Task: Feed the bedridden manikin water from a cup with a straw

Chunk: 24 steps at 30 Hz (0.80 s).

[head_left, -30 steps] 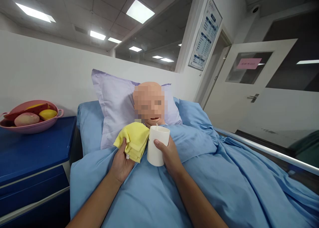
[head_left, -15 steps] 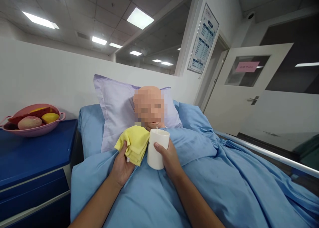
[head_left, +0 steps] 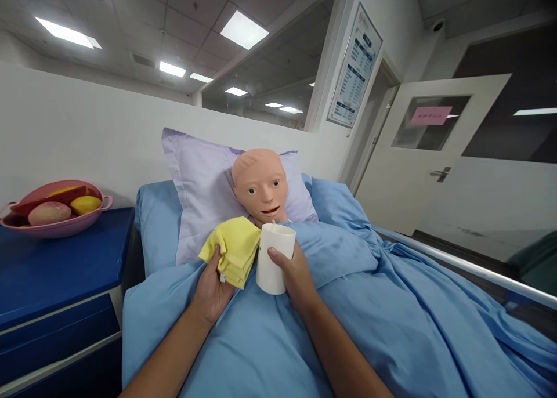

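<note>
My left hand [head_left: 214,288] grips a folded yellow towel [head_left: 237,247], thumb on top and the other fingers hidden beneath it. A small white tag hangs from the towel's lower edge. Wrapped round a white cup [head_left: 270,264] is my right hand [head_left: 298,276], its thumb across the near side. The tip of a thin pale stick or straw [head_left: 274,225] pokes above the cup's rim. Towel and cup are side by side, just below the chin of a manikin head [head_left: 261,183]. The manikin lies on a lavender pillow [head_left: 198,177], covered up to the neck by a blue quilt [head_left: 348,328].
To the left, a blue bedside cabinet [head_left: 65,270] bears a pink basket [head_left: 65,230] of fruit. A metal bed rail [head_left: 470,270] runs along the right side. Behind the pillow stands a white wall [head_left: 108,137], and a door [head_left: 435,172] is at the right.
Almost nothing has moved; the view has shifted very slightly. Both hands keep their hold on the towel and the cup.
</note>
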Each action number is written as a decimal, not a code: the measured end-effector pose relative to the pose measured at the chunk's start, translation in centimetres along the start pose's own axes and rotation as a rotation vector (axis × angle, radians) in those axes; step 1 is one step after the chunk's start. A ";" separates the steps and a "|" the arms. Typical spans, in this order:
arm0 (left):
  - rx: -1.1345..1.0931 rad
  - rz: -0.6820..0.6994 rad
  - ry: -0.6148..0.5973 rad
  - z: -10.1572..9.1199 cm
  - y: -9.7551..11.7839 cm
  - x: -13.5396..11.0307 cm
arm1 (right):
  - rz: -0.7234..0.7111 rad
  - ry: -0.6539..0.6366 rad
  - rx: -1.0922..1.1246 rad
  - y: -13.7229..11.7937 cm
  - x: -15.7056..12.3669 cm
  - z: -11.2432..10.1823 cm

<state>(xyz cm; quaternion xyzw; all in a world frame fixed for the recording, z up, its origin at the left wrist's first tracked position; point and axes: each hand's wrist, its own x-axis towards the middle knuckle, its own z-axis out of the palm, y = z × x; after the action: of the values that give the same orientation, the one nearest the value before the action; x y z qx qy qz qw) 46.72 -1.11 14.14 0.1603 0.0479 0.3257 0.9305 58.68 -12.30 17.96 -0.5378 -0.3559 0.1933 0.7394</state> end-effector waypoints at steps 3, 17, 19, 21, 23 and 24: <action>0.006 0.012 0.002 -0.1 0.0 0.1 | 0.004 -0.009 0.016 0.1 0.1 -0.1; 0.296 0.543 0.076 4.9 1.2 -2.4 | -0.096 0.255 0.070 0.8 -0.6 0.6; 0.335 0.630 0.028 6.2 1.4 -1.9 | -0.074 0.289 0.114 0.9 -0.4 0.6; 0.495 0.729 -0.114 7.7 1.5 -0.7 | -0.060 0.302 0.155 0.8 -0.3 0.5; 0.800 0.843 -0.361 9.1 1.5 1.3 | -0.078 0.311 0.186 0.8 -0.2 0.5; 1.004 0.921 -0.517 9.6 1.5 2.4 | -0.098 0.321 0.196 0.9 -0.1 0.5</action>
<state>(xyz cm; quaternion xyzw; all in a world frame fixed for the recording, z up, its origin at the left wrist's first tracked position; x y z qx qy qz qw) 49.59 -1.06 23.74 0.6435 -0.1021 0.5748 0.4952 58.27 -11.74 17.22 -0.4693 -0.2384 0.1026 0.8440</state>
